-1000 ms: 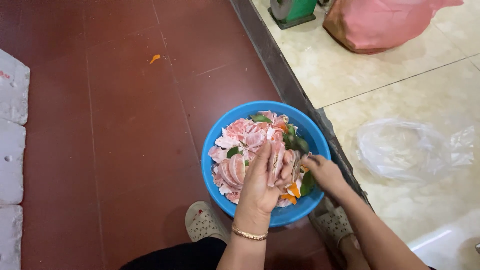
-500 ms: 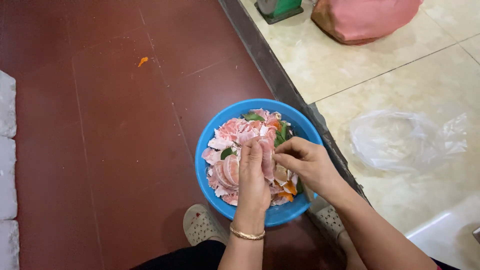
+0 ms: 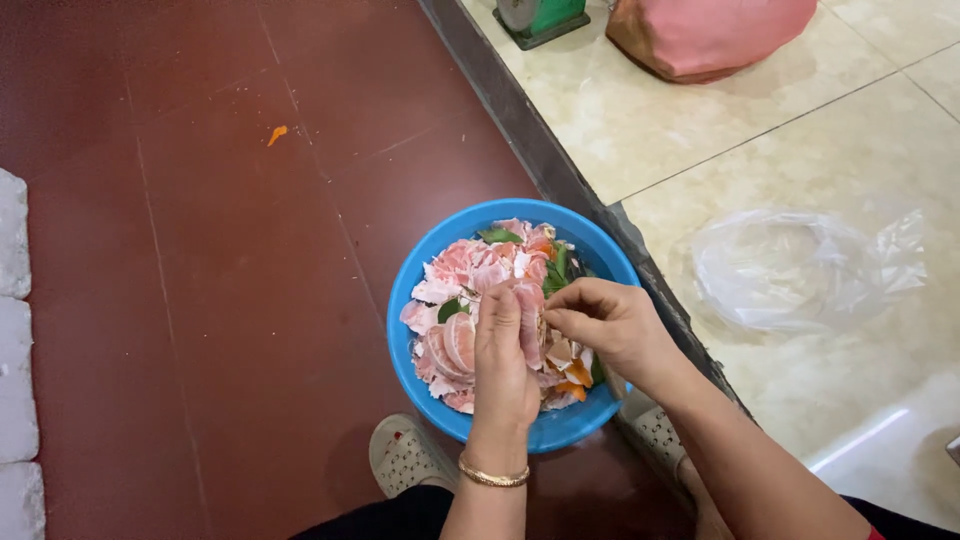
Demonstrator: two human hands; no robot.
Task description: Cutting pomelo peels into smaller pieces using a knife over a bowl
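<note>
Together, both hands hover over the blue bowl, left hand and right hand fingers pinching one pink fruit piece.

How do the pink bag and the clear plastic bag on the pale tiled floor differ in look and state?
The pink bag is opaque and bulges as if full; the clear plastic bag is see-through, crumpled and lies flat. The pink bag sits at the top edge of the view, beside a green object; the clear plastic bag lies nearer the blue bowl. Both rest on the pale tiles, apart from both hands.
</note>
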